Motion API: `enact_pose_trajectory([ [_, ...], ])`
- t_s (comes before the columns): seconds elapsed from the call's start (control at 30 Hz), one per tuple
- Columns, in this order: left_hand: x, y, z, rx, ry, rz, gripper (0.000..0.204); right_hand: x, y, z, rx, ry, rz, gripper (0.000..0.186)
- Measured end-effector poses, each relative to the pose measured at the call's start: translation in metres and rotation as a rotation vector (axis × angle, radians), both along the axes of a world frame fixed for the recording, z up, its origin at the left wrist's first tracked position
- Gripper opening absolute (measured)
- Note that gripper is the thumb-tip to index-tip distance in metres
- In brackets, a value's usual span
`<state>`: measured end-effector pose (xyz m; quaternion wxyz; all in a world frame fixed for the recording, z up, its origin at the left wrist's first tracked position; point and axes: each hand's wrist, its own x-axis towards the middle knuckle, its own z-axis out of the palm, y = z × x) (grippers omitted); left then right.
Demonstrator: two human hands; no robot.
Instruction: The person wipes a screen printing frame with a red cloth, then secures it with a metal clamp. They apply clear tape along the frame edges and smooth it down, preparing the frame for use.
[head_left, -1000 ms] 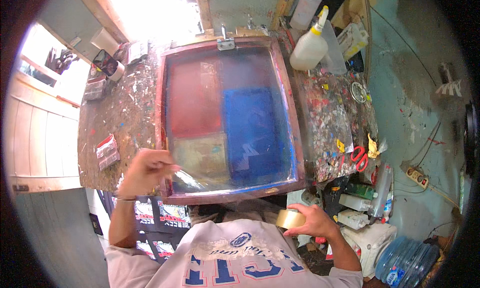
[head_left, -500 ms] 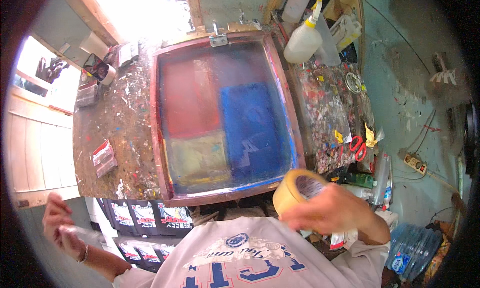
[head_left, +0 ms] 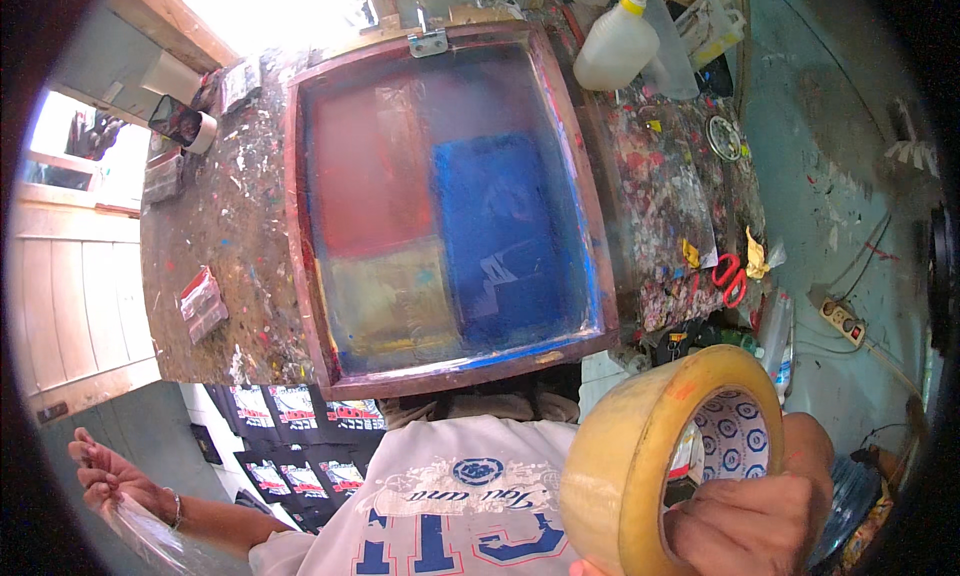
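Observation:
My right hand (head_left: 745,526) grips a roll of clear yellowish packing tape (head_left: 620,466), held up close at the lower right. My left hand (head_left: 120,481) is low at the far left, its fingers pinched together on a strip of clear tape (head_left: 150,536) that trails down below it. Between the hands and farther off lies a screen printing frame (head_left: 470,376) with a wooden border. Its mesh shows a reddish patch (head_left: 365,176), a yellowish patch (head_left: 390,301) and a blue patch (head_left: 515,236). Neither hand touches the frame.
The frame sits on a paint-spattered table (head_left: 235,226), with a metal hinge clamp (head_left: 428,43) at its far edge. To the right are a spray bottle (head_left: 615,51), red scissors (head_left: 731,279) and a wall-side power strip (head_left: 842,321). Dark printed fabric pieces (head_left: 290,426) lie below left.
The tape roll in my right hand has come nearer and shifted right and down. My left hand has moved slightly lower, the clear strip still in its fingers.

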<state>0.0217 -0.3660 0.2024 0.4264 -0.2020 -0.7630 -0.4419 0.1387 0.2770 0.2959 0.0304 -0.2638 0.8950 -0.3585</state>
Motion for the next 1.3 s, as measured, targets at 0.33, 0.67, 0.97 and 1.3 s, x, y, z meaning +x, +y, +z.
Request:
enact_pose_trajectory([
  [0.33,-0.05,0.018,-0.028,-0.104,-0.042,-0.171,0.035,0.001,0.052,-0.074,0.197,-0.025,-0.315,0.019],
  [0.67,-0.093,0.17,0.032,-0.663,-0.294,-0.087,0.02,-0.006,0.126,-0.198,0.298,-0.139,-0.939,0.028],
  [0.97,-0.145,0.268,0.109,-0.969,-0.073,-0.177,0.036,0.029,0.191,-0.323,0.781,-0.003,-1.098,0.048],
  [1.3,-0.17,0.337,0.142,-0.958,0.127,-0.319,0.034,0.007,0.113,-0.247,0.469,0.115,-1.116,0.106],
])
